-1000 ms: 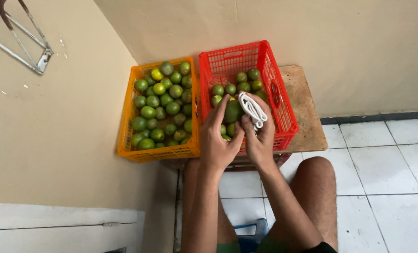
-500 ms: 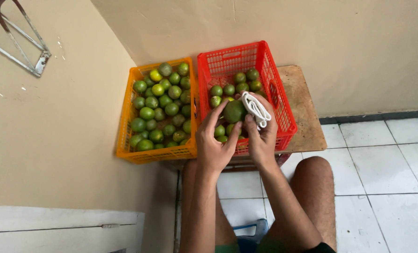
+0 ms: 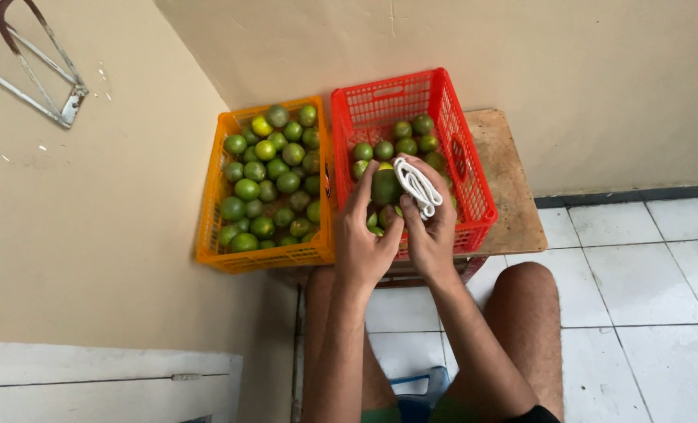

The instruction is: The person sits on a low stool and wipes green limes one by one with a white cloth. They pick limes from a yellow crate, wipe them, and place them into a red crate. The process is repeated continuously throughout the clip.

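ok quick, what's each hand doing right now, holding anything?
Left hand: fingers closed around a green fruit, held over the red crate.
Right hand: fingers closed on a white cloth, pressed against that fruit.

left hand [image 3: 367, 239] fingers now closed around green citrus fruit [image 3: 385, 187]

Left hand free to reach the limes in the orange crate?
Probably not yet: the left hand holds a green fruit over the red crate. The orange crate beside it is open-topped, nothing covering it.
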